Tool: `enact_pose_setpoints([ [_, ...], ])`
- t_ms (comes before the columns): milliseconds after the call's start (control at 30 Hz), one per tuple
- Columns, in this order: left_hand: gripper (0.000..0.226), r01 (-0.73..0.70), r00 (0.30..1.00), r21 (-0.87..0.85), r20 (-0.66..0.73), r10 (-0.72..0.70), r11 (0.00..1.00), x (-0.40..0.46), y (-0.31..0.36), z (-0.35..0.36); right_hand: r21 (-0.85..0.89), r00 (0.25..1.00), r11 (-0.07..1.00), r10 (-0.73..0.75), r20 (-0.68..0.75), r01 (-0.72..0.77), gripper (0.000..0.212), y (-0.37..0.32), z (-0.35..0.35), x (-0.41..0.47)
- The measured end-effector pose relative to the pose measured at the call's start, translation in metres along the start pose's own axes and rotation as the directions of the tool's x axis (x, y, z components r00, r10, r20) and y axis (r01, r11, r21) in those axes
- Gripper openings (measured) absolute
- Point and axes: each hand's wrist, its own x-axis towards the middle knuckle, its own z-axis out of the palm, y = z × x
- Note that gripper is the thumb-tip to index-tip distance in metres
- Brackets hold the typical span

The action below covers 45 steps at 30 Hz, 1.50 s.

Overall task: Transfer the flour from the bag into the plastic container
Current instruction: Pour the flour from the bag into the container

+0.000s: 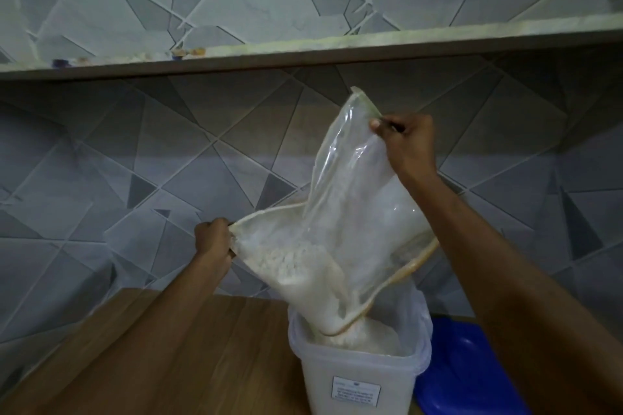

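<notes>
Two hands on the bag (354, 222): my right hand (406, 141) pinches its raised corner, my left hand (214, 239) grips the lower one. Long axis slopes down to its mouth inside the plastic container (357, 371), near the counter's (188, 354) back edge. Flour (290, 261) remains left-side; lift left next.

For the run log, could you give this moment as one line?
pouring | left hand, right hand hold bag | flour entering container
</notes>
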Motion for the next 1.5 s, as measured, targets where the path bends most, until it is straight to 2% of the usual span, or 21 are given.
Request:
enact_pose_setpoints([
  [100, 0.017, 0.008, 0.999, -0.028, 0.037, -0.007, 1.000, -0.004, 0.003, 0.004, 0.031, 0.974, 0.998, 0.055, -0.219, -0.049, 0.012, 0.007, -0.005, 0.005],
  [133, 0.021, -0.003, 0.999, -0.024, 0.037, 0.004, 1.000, -0.004, 0.005, 0.006, 0.024, 0.979, 0.999, 0.040, -0.199, -0.036, 0.012, 0.005, -0.004, 0.003],
  [233, 0.025, -0.028, 1.000, 0.009, 0.007, 0.028, 1.000, -0.004, 0.007, 0.009, -0.068, 0.999, 0.998, -0.017, 0.030, 0.019, 0.007, -0.004, -0.001, -0.004],
  [367, 0.021, 0.017, 1.000, 0.006, 0.009, -0.018, 1.000, -0.002, 0.005, 0.008, -0.067, 0.989, 0.997, 0.031, -0.144, -0.041, 0.012, 0.005, -0.006, -0.002],
  [467, 0.021, 0.004, 0.999, 0.043, 0.032, -0.005, 0.999, -0.003, 0.003, 0.012, -0.155, 0.999, 0.987, -0.024, 0.047, 0.031, 0.008, 0.001, -0.004, -0.010],
  [500, 0.019, 0.007, 0.999, 0.037, 0.034, -0.008, 0.999, -0.002, 0.003, 0.013, -0.159, 0.999, 0.987, -0.011, 0.033, 0.016, 0.009, 0.000, -0.004, -0.009],
  [600, 0.010, 0.024, 0.998, 0.029, 0.064, -0.026, 0.999, 0.000, 0.006, 0.014, -0.126, 0.970, 0.989, 0.048, -0.238, -0.080, 0.017, 0.005, -0.013, 0.000],
  [633, 0.010, 0.022, 0.997, 0.038, 0.073, -0.025, 0.999, 0.001, 0.007, 0.015, -0.122, 0.968, 0.989, 0.056, -0.244, -0.088, 0.015, 0.004, -0.014, -0.001],
  [733, 0.017, -0.008, 0.997, 0.066, 0.073, 0.003, 0.998, 0.001, 0.008, 0.018, -0.139, 1.000, 0.990, 0.020, -0.001, -0.020, 0.008, 0.003, -0.013, -0.007],
  [767, 0.018, -0.006, 0.998, 0.059, 0.062, 0.002, 0.998, 0.003, 0.007, 0.018, -0.135, 0.999, 0.990, 0.032, -0.005, -0.032, 0.007, 0.005, -0.013, -0.007],
  [867, 0.013, 0.029, 0.998, 0.053, 0.046, -0.032, 0.998, 0.009, 0.004, 0.014, -0.062, 0.971, 0.991, 0.100, -0.219, -0.116, 0.011, 0.019, -0.019, -0.004],
  [1000, 0.011, 0.035, 0.999, 0.066, 0.030, -0.037, 0.997, 0.014, 0.000, 0.006, -0.091, 1.000, 0.996, 0.014, -0.012, -0.015, 0.003, 0.008, -0.018, -0.014],
  [1100, 0.011, 0.018, 0.997, 0.025, 0.069, -0.019, 1.000, 0.018, 0.004, 0.009, -0.060, 0.971, 0.997, 0.029, -0.236, -0.045, 0.007, 0.005, -0.018, -0.006],
  [1133, 0.011, 0.012, 0.997, 0.021, 0.074, -0.014, 1.000, 0.018, 0.006, 0.012, -0.061, 0.965, 0.997, 0.027, -0.261, -0.045, 0.010, 0.005, -0.017, -0.005],
  [1233, 0.014, 0.003, 0.998, 0.004, 0.062, -0.003, 1.000, 0.020, 0.008, 0.013, -0.120, 0.997, 0.993, -0.013, -0.080, 0.003, 0.011, 0.001, -0.013, -0.008],
  [1267, 0.013, 0.009, 0.998, 0.008, 0.055, -0.010, 1.000, 0.019, 0.009, 0.012, -0.131, 0.997, 0.991, 0.000, -0.073, -0.009, 0.011, 0.002, -0.014, -0.006],
  [1367, 0.012, 0.032, 0.998, 0.060, 0.056, -0.036, 0.998, 0.023, 0.006, 0.011, -0.083, 0.973, 0.994, 0.051, -0.224, -0.071, 0.011, 0.010, -0.019, -0.001],
  [1467, 0.009, 0.028, 0.998, 0.092, 0.060, -0.034, 0.995, 0.017, 0.001, 0.013, -0.098, 0.997, 0.994, 0.030, -0.069, -0.037, 0.004, 0.009, -0.016, -0.007],
  [1500, 0.011, 0.030, 0.998, 0.078, 0.055, -0.035, 0.996, 0.016, -0.001, 0.013, -0.085, 0.997, 0.996, 0.035, -0.062, -0.040, 0.004, 0.011, -0.015, -0.008],
])
